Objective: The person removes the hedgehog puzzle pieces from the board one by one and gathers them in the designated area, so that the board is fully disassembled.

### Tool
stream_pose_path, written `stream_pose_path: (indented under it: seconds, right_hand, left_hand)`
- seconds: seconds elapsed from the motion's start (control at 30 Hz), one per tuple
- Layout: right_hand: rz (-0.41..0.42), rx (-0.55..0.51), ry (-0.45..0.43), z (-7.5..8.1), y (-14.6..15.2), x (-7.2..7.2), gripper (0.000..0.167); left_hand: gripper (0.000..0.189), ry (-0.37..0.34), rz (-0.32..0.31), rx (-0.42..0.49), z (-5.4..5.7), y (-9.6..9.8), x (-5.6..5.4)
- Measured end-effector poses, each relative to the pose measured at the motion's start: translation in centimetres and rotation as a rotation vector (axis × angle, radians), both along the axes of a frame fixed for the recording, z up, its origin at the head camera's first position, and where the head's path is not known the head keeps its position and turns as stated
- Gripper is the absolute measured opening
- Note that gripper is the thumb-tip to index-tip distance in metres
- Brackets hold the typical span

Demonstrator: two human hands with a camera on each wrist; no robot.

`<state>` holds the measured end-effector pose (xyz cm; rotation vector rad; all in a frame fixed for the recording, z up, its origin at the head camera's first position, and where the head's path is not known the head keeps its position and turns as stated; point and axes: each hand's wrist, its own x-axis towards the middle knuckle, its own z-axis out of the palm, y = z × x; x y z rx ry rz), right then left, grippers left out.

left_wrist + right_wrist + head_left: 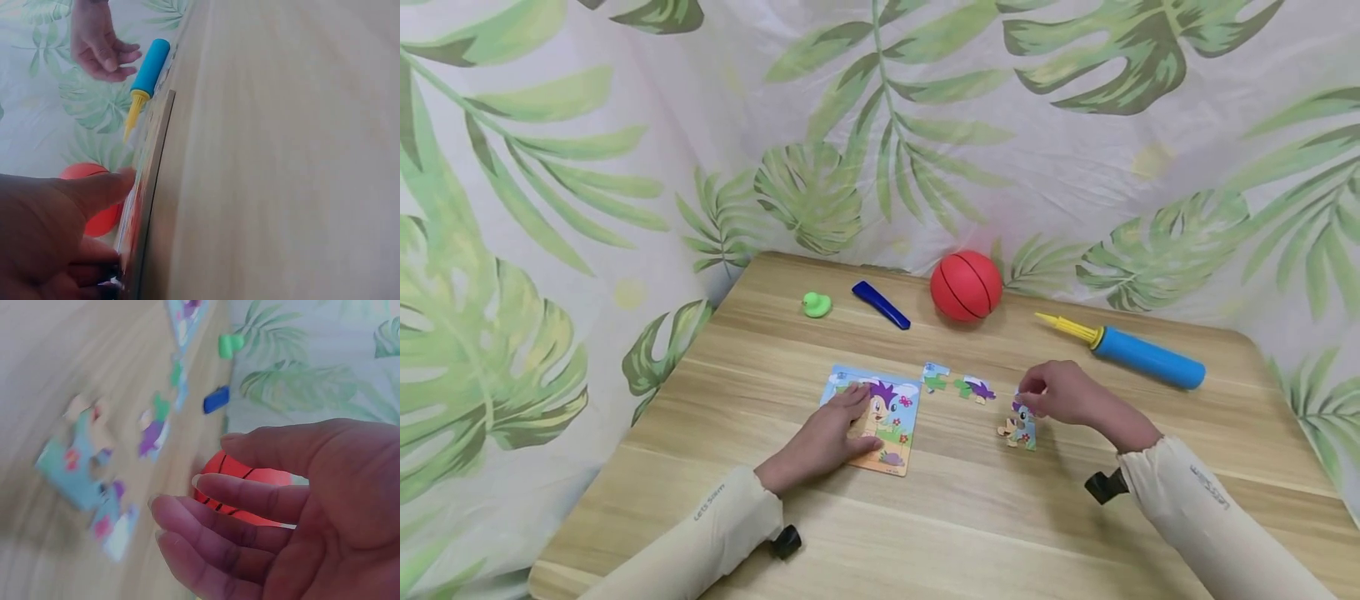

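Observation:
A cartoon jigsaw puzzle board (904, 417) lies on the wooden table, its picture showing a purple-haired character. My left hand (829, 437) rests on the board's left part with the fingers stretched out, covering some of the picture. Off to the right, my right hand (1060, 393) hovers over a small group of puzzle pieces (1022, 435). Seen from the right wrist, that hand (250, 519) has loosely bent fingers and nothing between them. Between board and group lie a green-and-blue puzzle piece (935, 379) and a purple-and-green puzzle piece (976, 389).
Along the back of the table stand a green toy duck (817, 305), a dark blue flat object (882, 306), a red ball (966, 286) with black lines and a blue hand pump (1150, 357) with a yellow nozzle. A leaf-patterned cloth (700, 125) hangs behind.

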<state>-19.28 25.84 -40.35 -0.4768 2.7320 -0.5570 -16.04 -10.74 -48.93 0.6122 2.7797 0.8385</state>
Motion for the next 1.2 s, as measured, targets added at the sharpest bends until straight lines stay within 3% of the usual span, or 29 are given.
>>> stream_pose_path:
  seconds: [0.23, 0.4, 0.63, 0.77, 0.9, 1.2]
  right_hand:
    - [0.02, -0.017, 0.015, 1.6, -3.3, -0.9, 0.013]
    - [0.037, -0.026, 0.01, 2.5, -5.1, -1.2, 0.014]
    - [0.076, -0.085, 0.012, 2.8, -6.4, -0.9, 0.012]
    - [0.123, -0.115, -0.002, 2.3, -7.4, -0.8, 0.008]
    - [0.174, -0.108, 0.006, 1.4, -9.2, -0.7, 0.007]
    - [0.29, -0.092, 0.032, -2.4, -16.2, -1.5, 0.016]
  left_hand:
    - [0.071, 0.086, 0.041, 0.059, -0.1, 0.2, 0.1]
    - [0.064, 0.156, 0.05, 0.127, 1.0, 0.1, 0.0]
    - [0.066, 0.161, 0.094, 0.023, 2.0, -2.4, -0.5]
    - [0.071, 0.138, 0.087, -0.026, 1.7, -3.7, -0.1]
    - [0.074, 0.117, 0.079, -0.062, 1.3, -3.5, 0.4]
    - [0.078, 0.069, 0.093, -0.075, 0.0, -3.6, 0.9]
